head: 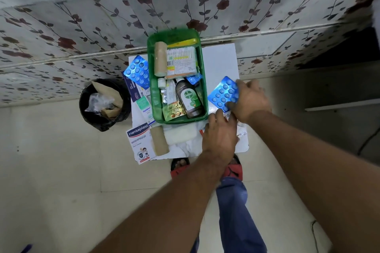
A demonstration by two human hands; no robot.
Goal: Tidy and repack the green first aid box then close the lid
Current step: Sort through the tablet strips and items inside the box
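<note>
The green first aid box point(151, 88) sits open on a small white table point(220, 59), its lid point(174, 36) standing up at the far end. Inside lie a tan bandage roll point(160, 58), a cotton-swab pack point(182, 60), a Dettol bottle point(189, 97) and small strips. My right hand point(249, 100) grips a blue blister pack point(223, 94) just right of the box. My left hand point(220, 135) rests palm down on packets at the table's near right; what lies under it is hidden.
Left of the box lie another blue blister pack point(138, 72), medicine cartons point(144, 107) and a Hansaplast box point(140, 141). A tan roll point(159, 139) and white gauze point(181, 136) lie in front. A black bin point(103, 102) stands on the floor at left. A floral wall is behind.
</note>
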